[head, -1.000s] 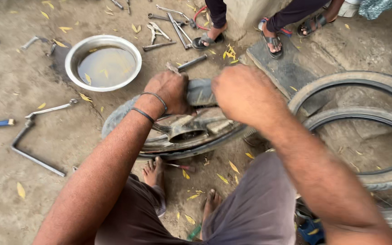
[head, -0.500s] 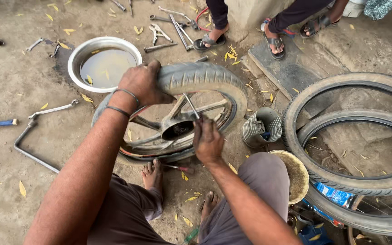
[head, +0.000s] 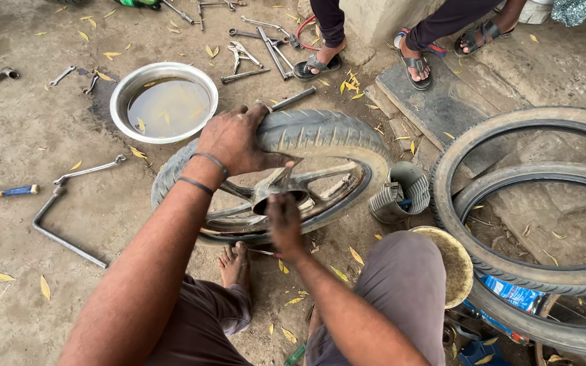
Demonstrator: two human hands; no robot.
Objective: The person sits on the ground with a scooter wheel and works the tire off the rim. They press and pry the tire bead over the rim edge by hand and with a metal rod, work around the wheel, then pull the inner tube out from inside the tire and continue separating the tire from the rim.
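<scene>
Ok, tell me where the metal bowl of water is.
In the head view, the metal bowl sits on the ground at upper left, just beyond the wheel gripped by the left hand.

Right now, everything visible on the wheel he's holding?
The motorcycle wheel is a dark, dusty treaded tyre on a grey metal spoked rim with a central hub. It stands tilted on the dirt ground, beside a steel bowl of water. The left hand grips the tyre's top; the right hand is at the hub.
</scene>
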